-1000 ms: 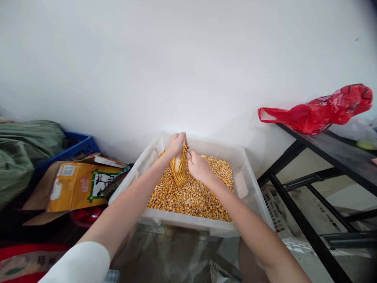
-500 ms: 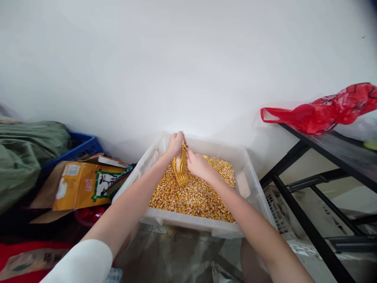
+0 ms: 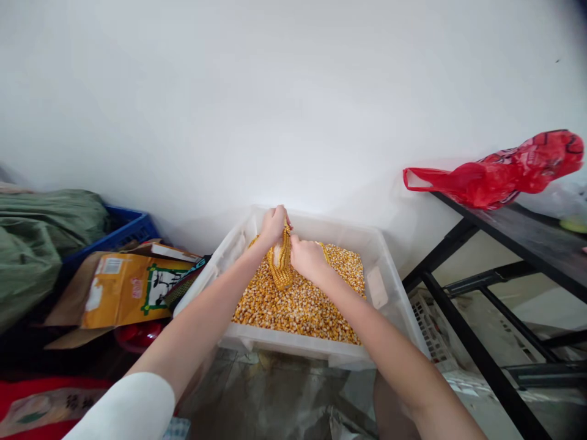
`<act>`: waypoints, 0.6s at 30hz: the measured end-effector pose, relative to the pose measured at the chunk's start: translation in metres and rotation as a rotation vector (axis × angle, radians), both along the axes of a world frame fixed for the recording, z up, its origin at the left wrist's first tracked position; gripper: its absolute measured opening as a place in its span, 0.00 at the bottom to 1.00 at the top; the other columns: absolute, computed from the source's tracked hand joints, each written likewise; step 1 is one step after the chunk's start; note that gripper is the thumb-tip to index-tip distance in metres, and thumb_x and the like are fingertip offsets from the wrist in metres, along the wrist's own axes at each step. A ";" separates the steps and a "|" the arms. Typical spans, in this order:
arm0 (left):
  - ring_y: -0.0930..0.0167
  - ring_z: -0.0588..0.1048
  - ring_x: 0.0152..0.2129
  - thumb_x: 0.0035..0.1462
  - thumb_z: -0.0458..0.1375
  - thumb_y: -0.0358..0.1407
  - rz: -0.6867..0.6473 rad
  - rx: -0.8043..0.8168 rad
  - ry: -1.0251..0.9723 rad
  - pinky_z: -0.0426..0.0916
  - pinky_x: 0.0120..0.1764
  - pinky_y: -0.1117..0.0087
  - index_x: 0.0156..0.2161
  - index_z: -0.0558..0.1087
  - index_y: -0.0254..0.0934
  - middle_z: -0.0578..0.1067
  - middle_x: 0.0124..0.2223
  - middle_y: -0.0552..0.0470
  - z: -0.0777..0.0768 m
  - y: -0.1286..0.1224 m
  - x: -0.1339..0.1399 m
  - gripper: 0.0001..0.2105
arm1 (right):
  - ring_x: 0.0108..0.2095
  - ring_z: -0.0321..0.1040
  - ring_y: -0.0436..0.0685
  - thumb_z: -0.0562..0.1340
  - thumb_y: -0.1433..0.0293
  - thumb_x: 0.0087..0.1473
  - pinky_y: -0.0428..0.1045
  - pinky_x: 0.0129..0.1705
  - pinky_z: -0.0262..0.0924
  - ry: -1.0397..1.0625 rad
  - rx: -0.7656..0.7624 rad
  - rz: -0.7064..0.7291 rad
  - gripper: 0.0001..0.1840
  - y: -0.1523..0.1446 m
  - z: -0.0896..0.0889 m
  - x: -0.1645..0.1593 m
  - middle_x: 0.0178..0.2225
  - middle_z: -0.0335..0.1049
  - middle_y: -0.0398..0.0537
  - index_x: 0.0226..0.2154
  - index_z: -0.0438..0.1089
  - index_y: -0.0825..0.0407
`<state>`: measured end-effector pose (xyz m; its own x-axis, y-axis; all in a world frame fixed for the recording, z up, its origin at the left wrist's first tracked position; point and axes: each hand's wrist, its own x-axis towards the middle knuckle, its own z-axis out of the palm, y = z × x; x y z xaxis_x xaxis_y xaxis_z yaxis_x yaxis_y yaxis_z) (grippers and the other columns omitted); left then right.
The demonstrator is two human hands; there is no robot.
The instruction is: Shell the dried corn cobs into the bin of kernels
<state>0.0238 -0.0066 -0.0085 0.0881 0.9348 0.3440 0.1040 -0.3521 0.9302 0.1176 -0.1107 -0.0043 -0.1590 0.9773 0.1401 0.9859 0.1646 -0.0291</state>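
Note:
My left hand (image 3: 274,223) is closed round the upper end of a corn cob (image 3: 282,274), which tilts with its lower end over loose kernels. A pale strip without kernels runs along the cob's side. Just right of the cob, my right hand (image 3: 308,256) is closed with its knuckles close to the rows. A thin dark rod-like tool shows at its fingers in the earlier view; now it is mostly hidden. The loose corn kernels (image 3: 293,315) lie in a translucent plastic bin (image 3: 298,348). Another corn cob (image 3: 325,252) is partly hidden behind my right hand.
A black metal rack (image 3: 477,324) with a red plastic bag (image 3: 495,177) on top stands at right. At left are an opened yellow cardboard box (image 3: 119,290), a blue crate (image 3: 131,226) and green cloth (image 3: 41,238). A white wall (image 3: 293,110) rises behind the bin.
My right hand has shifted slightly up and left against the cob, and the thin tool is less visible. My left hand stays in place on the cob.

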 end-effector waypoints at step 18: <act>0.71 0.68 0.16 0.50 0.39 0.38 0.042 -0.034 -0.018 0.62 0.23 0.73 0.16 0.61 0.38 0.66 0.14 0.51 0.007 -0.004 -0.004 0.17 | 0.39 0.69 0.56 0.38 0.69 0.60 0.48 0.37 0.60 0.258 -0.053 0.134 0.17 0.011 -0.006 0.002 0.38 0.71 0.53 0.45 0.56 0.52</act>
<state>0.0197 -0.0108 -0.0018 0.0431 0.9488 0.3128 0.1010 -0.3157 0.9435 0.1199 -0.0996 -0.0105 -0.2531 0.9570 0.1419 0.9145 0.2845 -0.2876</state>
